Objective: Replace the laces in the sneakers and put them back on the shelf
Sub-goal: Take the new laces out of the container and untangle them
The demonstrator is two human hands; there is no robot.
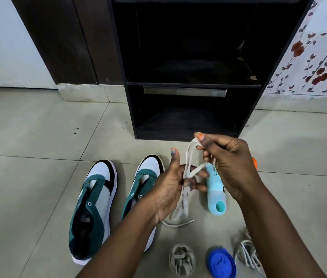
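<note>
Step in hand: untangling a white lace held up between both hands, judged as readying it for threading into a sneaker.
Left hand: fingers curled round the middle of the lace, thumb raised; loose tails hanging down to the floor just right of the right sneaker.
Right hand: thumb and forefinger pinching a loop of the same lace, higher and farther than the left.
Sneakers: 2, green, white and black, side by side on the floor at left, toes toward the shelf; left sneaker with bare eyelets, right sneaker partly hidden by the left forearm, also looking unlaced.
Shelf: dark open unit at the far side, well apart from the sneakers.
Nearby: teal bottle lying just right of the lace; blue lid, grey lace bundle and another white lace bundle near the bottom edge.
Doing it well: draw the pinched loop out gently rather than tugging, to avoid tightening a knot; find both tips and even the 2 halves before starting at the toe-end eyelets.
Risk: hanging tails catching on the bottle.
</note>
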